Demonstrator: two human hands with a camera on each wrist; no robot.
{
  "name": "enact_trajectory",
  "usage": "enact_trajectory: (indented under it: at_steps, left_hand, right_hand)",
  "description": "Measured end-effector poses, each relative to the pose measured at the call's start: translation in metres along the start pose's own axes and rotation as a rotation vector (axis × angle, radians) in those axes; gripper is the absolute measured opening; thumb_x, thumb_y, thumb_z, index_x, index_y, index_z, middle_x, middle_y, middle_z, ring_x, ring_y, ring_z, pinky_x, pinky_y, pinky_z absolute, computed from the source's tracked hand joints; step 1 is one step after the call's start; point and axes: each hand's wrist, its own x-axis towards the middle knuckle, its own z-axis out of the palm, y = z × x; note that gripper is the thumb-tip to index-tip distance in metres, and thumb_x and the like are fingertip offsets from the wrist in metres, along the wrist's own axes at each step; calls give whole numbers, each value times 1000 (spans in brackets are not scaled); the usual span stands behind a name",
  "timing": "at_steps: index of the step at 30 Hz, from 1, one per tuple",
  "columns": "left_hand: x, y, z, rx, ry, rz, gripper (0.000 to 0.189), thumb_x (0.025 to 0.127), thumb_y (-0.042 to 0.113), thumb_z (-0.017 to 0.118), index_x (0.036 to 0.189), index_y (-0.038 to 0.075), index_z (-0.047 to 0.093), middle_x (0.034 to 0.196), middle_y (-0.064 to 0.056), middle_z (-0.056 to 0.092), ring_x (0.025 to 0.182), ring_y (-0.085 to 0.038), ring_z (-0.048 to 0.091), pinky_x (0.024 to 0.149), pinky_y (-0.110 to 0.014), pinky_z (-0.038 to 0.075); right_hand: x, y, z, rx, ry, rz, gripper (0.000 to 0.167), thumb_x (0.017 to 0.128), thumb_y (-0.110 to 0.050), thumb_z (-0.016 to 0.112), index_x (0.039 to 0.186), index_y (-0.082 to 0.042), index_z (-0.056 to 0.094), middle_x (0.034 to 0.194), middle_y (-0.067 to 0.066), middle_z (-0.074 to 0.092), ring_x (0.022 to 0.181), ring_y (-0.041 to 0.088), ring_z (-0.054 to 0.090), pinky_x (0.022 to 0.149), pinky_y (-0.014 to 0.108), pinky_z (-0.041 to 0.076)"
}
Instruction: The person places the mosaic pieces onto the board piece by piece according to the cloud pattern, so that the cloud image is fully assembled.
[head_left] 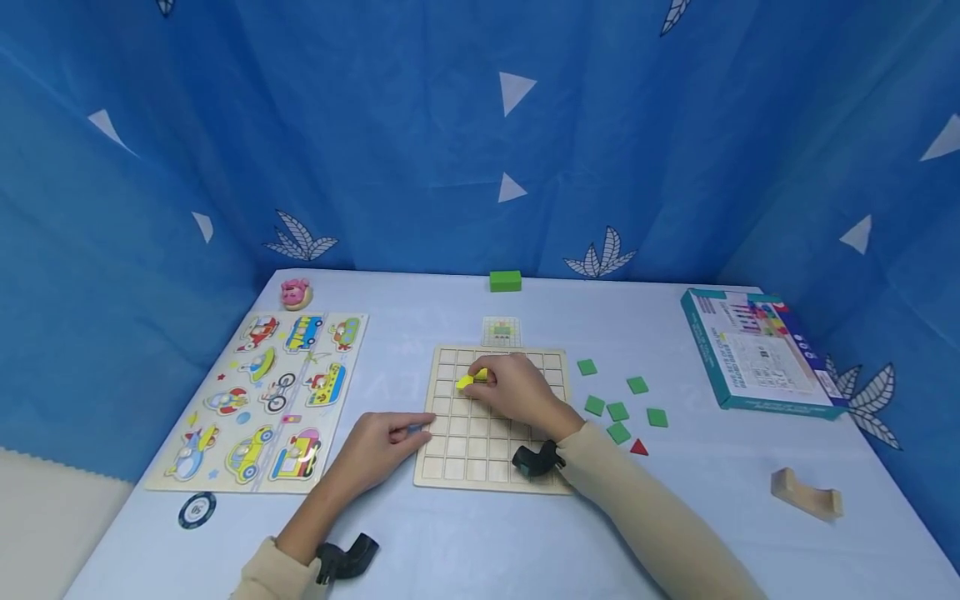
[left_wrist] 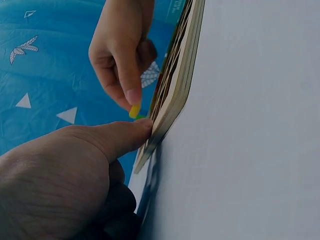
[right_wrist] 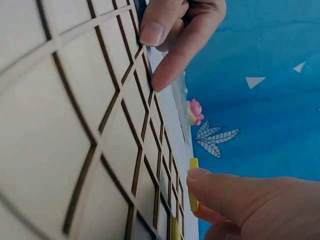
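A wooden grid board [head_left: 455, 471] lies flat on the white table. Above its upper left squares, my right hand [head_left: 517, 390] pinches a small yellow tile [right_wrist: 194, 182] between thumb and finger. A second yellow piece [right_wrist: 175, 229] sits on the board just beneath that hand, partly hidden. My left hand [head_left: 378, 450] rests at the board's left edge, its extended fingertips touching the rim. In the left wrist view, the left thumb [left_wrist: 132, 134] lies against the board's side. A small printed pattern card [head_left: 501, 332] is behind the board.
Several green tiles [head_left: 617, 412] and a red triangle [head_left: 639, 447] lie right of the board. A vehicle puzzle [head_left: 247, 417], pink toy [head_left: 296, 293] and round chip [head_left: 197, 510] are on the left. Farther out are a green block [head_left: 505, 281], a box [head_left: 765, 354] and a wooden holder [head_left: 806, 495].
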Motion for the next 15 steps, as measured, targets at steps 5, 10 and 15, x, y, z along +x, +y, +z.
enact_trajectory:
  at_steps: [5,10,15]
  left_hand:
    - [0,0,0,-5,-12,-6,24,93,26,78,117,21,79,49,14,34,47,-2,28,50,-22,27]
    - [-1,0,0,3,4,-12,24,93,26,78,116,22,79,49,14,34,46,-2,28,50,-23,28]
    - [0,-2,-1,9,1,-1,25,92,25,79,117,21,79,49,14,33,47,-2,27,50,-22,27]
  right_hand:
    - [2,-2,9,-12,-26,31,24,93,-35,76,110,-18,77,58,-9,50,52,6,45,61,27,41]
    - [2,-3,15,-31,-12,12,24,94,-34,76,112,-17,76,58,-9,51,50,6,45,50,25,36]
    - [2,-1,15,-40,-13,10,25,94,-35,75,113,-18,76,58,-10,51,51,5,44,51,24,36]
